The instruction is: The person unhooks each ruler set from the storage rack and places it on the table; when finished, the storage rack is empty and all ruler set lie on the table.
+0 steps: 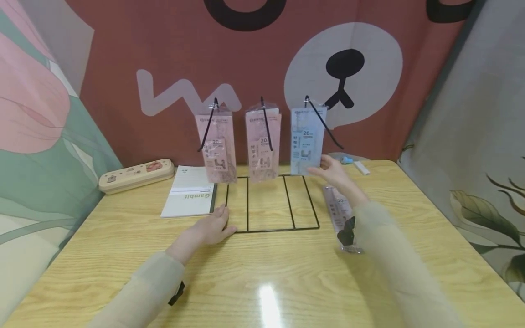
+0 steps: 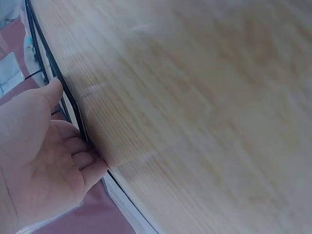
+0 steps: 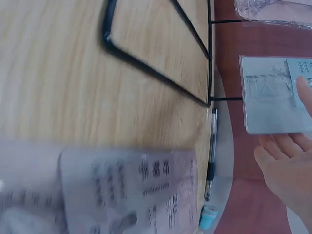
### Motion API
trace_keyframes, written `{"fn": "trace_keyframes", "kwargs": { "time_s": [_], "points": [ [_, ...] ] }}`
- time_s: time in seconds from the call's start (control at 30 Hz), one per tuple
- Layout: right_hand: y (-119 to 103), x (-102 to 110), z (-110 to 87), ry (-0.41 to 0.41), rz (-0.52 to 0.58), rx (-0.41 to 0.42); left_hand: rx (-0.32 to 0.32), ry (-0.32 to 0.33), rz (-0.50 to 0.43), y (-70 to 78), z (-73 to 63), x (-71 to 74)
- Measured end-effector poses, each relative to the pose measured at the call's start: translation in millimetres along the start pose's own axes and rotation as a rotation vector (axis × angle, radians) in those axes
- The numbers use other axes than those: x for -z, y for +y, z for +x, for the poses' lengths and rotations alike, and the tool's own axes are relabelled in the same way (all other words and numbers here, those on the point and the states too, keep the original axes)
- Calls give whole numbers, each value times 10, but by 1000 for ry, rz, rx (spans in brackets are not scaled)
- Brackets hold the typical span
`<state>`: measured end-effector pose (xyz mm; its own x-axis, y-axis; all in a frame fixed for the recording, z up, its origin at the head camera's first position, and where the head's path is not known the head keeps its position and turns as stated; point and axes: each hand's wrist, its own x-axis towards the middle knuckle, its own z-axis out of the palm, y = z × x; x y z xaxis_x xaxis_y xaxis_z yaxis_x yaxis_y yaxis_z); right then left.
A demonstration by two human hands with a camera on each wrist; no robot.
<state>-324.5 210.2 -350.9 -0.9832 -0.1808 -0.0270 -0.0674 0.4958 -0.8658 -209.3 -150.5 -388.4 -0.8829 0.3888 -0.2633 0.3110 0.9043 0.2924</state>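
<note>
A black wire display rack [image 1: 270, 230] stands on the table, its base lying flat. Three packaged ruler sets hang in a row from its arms: a pink packet [image 1: 217, 146] at left, another pink packet [image 1: 263, 148] in the middle, a blue packet [image 1: 305, 146] at right. My left hand [image 1: 211, 225] holds the rack's base at its front left corner, fingers curled at the wire [image 2: 73, 107]. My right hand [image 1: 334, 173] pinches the lower right edge of the blue packet, thumb over its front [image 3: 268, 107].
Another pink packet [image 1: 337, 207] lies on the table, partly under my right forearm. A notebook [image 1: 188, 191] and a cream pencil case [image 1: 137, 175] lie at back left. At back right are a small blue item [image 1: 346, 160], a white bar [image 1: 362, 167] and a pen [image 3: 212, 146]. Behind hangs a red curtain.
</note>
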Motion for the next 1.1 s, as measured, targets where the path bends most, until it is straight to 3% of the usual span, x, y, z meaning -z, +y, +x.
{"fn": "trace_keyframes", "kwargs": {
  "time_s": [0.27,0.53,0.83,1.1],
  "points": [
    [-43,-76,85,97,46,-60,16,-17,2,28,22,-22],
    [-40,-131,28,111,5,-22,12,-12,6,29,22,-18],
    [-131,-144,-362,41,10,-12,7,-1,19,23,5,-15],
    [-201,-171,-916,-5,16,2,11,-5,20,21,0,11]
  ]
}}
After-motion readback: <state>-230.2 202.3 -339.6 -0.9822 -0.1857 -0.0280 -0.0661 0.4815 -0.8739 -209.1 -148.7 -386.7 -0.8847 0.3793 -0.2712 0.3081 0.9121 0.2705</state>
